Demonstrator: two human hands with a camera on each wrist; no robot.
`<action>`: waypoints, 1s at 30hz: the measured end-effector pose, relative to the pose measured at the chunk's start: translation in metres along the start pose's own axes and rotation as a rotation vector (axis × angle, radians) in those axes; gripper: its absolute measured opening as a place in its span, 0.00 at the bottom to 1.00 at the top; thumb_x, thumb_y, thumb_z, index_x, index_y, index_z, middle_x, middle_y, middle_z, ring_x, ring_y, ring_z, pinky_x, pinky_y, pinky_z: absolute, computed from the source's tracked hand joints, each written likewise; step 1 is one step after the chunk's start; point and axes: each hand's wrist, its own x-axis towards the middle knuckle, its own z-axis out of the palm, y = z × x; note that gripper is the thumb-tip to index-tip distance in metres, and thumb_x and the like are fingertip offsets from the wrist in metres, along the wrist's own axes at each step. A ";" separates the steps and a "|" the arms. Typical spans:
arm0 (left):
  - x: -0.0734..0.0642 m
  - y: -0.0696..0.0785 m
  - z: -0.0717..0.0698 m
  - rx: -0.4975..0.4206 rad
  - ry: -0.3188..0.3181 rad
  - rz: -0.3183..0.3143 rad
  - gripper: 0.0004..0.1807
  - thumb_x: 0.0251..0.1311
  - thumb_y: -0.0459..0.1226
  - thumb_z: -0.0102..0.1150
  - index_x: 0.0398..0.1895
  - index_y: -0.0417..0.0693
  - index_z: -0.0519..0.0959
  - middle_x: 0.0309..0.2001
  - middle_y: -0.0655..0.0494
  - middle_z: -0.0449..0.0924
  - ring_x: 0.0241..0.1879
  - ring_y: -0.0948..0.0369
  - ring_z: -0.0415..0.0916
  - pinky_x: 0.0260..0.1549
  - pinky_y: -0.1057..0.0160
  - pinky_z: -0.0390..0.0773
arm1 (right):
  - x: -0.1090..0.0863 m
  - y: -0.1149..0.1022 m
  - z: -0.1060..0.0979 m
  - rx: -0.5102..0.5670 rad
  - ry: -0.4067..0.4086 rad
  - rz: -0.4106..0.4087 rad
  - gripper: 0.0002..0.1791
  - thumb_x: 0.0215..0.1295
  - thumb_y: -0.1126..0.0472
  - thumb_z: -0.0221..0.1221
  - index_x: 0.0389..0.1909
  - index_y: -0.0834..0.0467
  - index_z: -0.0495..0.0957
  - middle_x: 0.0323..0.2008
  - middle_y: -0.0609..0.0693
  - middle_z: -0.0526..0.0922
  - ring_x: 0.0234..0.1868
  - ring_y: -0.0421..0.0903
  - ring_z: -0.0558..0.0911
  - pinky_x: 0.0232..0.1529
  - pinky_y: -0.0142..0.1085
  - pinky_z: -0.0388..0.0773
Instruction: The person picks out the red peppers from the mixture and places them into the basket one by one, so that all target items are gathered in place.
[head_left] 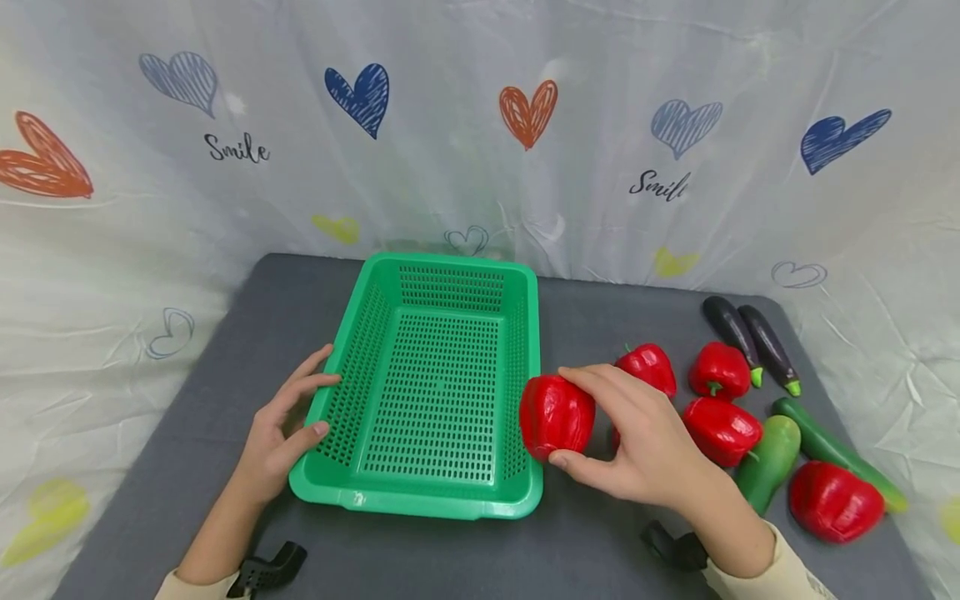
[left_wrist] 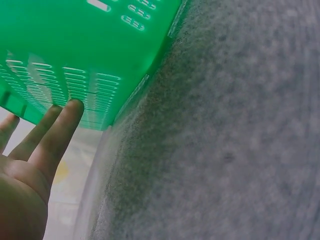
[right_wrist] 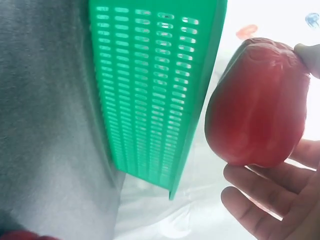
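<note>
A green perforated basket [head_left: 442,507] stands on the grey table. My right hand [head_left: 641,437] grips a red bell pepper [head_left: 553,417] between thumb and fingers, at the basket's right rim. In the right wrist view this pepper [right_wrist: 260,107] is held above the level of the basket's rim, outside its perforated side wall [right_wrist: 142,90]. On the other side, my left hand [head_left: 277,433] rests at the basket's left rim with its fingers extended. The left wrist view has its fingertips [left_wrist: 75,106] against the outside of the slotted wall [left_wrist: 90,82].
More red bell peppers [head_left: 722,432] lie to the right, one partly hidden behind my right hand. Two eggplants [head_left: 765,346], a light green cucumber [head_left: 771,462] and a long dark green one [head_left: 832,450] lie there too. A white curtain with printed hearts [head_left: 450,125] hangs behind the table [head_left: 585,550].
</note>
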 end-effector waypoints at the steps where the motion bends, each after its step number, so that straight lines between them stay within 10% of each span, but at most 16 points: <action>1: 0.000 0.000 0.000 -0.001 0.001 -0.002 0.31 0.60 0.15 0.52 0.70 0.24 0.72 0.84 0.29 0.54 0.85 0.46 0.53 0.77 0.63 0.58 | 0.003 0.000 0.001 0.006 0.002 -0.008 0.49 0.44 0.42 0.83 0.70 0.52 0.80 0.60 0.42 0.85 0.57 0.41 0.85 0.47 0.49 0.90; 30: -0.002 -0.002 0.002 0.001 0.014 -0.015 0.30 0.63 0.17 0.50 0.71 0.24 0.72 0.84 0.30 0.53 0.86 0.46 0.50 0.77 0.61 0.56 | 0.099 -0.025 0.029 0.083 -0.063 -0.102 0.42 0.60 0.37 0.74 0.69 0.55 0.79 0.59 0.44 0.85 0.56 0.39 0.84 0.49 0.40 0.87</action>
